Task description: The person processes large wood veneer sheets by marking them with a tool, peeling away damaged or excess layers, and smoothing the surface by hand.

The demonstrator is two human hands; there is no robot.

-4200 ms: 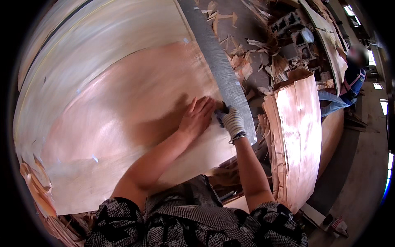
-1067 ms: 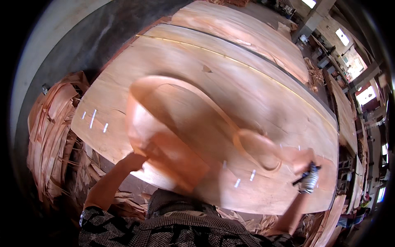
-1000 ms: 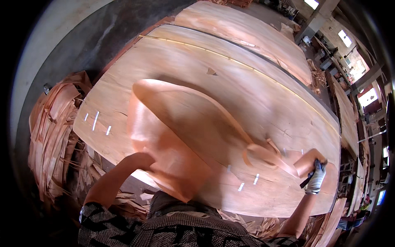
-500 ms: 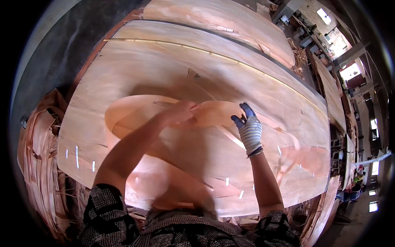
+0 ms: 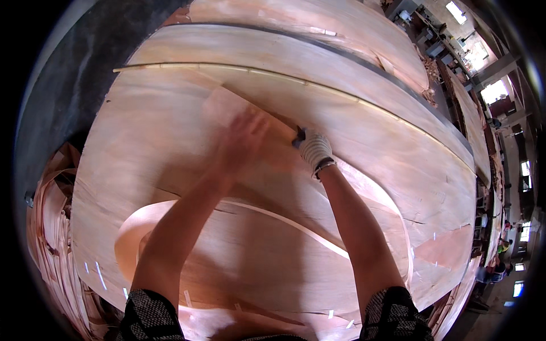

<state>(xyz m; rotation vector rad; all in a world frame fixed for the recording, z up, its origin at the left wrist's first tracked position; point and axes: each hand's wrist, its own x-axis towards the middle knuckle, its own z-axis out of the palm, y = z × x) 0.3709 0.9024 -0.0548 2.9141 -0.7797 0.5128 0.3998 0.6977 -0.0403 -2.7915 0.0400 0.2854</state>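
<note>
A thin, pale wood veneer strip (image 5: 227,105) lies across a large veneer sheet (image 5: 142,136), with its far end pointing up and left. My bare left hand (image 5: 243,133), smeared by motion, is over this strip with its fingers apart and stretched out. At the strip's right edge is my right hand (image 5: 314,146), in a striped white glove with dark blue fingertips; its fingers are closed on the veneer. Nearer to me, a long curved piece of veneer (image 5: 133,233) curls up off the sheet, partly hidden behind my left forearm.
A long thin bamboo pole (image 5: 301,81) lies across the far part of the sheet. Another veneer stack (image 5: 318,17) stands beyond a dark gap. Bundled veneer scraps (image 5: 51,238) are piled at the left. Short white tape pieces dot the near area. A person (image 5: 497,273) is far off at the right.
Both hands have moved farther from me, and the right hand has shifted left onto the veneer. The veneer strip's end, curled up before, now lies flatter toward the pole.
</note>
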